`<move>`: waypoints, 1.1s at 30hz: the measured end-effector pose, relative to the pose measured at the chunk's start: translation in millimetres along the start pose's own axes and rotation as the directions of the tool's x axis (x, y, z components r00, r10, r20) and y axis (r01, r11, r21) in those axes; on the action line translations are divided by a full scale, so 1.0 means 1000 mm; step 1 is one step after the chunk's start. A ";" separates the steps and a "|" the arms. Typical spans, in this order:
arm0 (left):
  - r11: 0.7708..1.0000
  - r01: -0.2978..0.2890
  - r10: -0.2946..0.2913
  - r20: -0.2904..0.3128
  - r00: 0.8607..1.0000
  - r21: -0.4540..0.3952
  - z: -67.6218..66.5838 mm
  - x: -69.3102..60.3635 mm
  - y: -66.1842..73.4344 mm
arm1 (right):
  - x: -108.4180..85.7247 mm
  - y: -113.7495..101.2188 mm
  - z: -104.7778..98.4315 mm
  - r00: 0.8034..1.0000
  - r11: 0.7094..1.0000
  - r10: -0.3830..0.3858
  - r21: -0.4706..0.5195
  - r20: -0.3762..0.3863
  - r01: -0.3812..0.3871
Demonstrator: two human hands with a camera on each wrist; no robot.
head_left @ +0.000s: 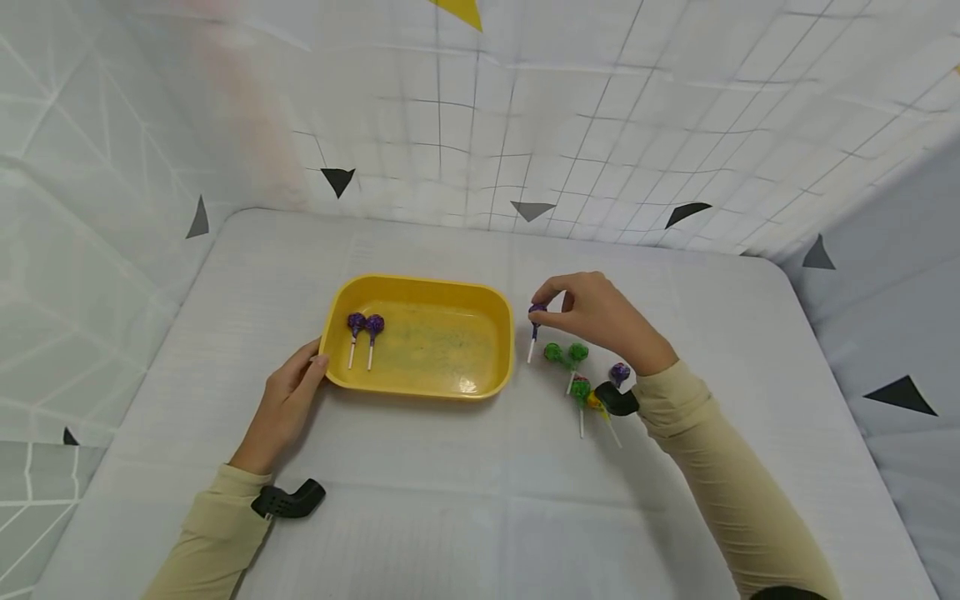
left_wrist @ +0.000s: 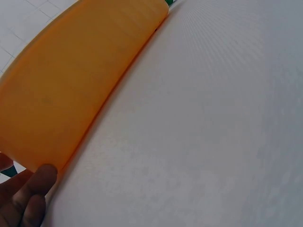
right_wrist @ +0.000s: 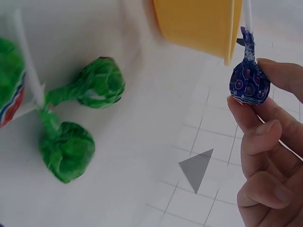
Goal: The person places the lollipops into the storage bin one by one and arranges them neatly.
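Between the thumb and fingers of my right hand [head_left: 596,312] a purple-wrapped lollipop [right_wrist: 249,85] is pinched by its head, just right of the yellow tray [head_left: 420,393]. In the head view its white stick points down toward the table. My left hand [head_left: 288,396] holds the tray at its near left corner; the left wrist view has the thumb [left_wrist: 43,178] against the outer wall. Two purple lollipops [head_left: 375,324] lie side by side at the left in the tray. Below my right hand are several green lollipops [head_left: 577,352], a yellow one [head_left: 595,401] and another purple one [head_left: 619,372].
The white-covered table [head_left: 420,483] carries the tray and the loose lollipops. A white wall sheet [head_left: 555,125] with grid lines and dark triangles rises behind the table's far edge. Black wrist cameras [head_left: 288,500] are worn on both sleeves.
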State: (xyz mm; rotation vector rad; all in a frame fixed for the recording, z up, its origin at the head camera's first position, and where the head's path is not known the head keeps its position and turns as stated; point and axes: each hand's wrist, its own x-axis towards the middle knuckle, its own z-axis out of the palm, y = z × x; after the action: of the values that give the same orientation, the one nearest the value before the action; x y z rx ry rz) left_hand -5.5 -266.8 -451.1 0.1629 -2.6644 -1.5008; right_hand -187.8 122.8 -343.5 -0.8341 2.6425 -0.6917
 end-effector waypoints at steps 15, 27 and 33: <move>1.000 -0.004 0.004 0.000 1.000 -0.004 0.000 0.000 0.001 | 0.015 -0.025 0.006 0.997 0.997 -0.072 0.023 0.019 0.072; 1.000 -0.006 0.006 0.001 1.000 -0.001 -0.001 0.001 0.002 | 0.028 -0.041 0.015 0.994 0.995 -0.097 0.015 0.048 0.096; 1.000 0.001 -0.001 -0.003 1.000 0.003 -0.001 0.002 0.000 | 0.036 -0.049 0.020 0.990 0.992 -0.128 0.013 0.056 0.128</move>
State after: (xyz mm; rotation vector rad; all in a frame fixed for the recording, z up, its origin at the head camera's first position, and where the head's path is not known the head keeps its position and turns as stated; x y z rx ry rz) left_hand -6.9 -267.4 -450.8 0.1660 -2.6645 -1.4960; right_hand -185.6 58.9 -338.7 -1.0128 2.5508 -0.7010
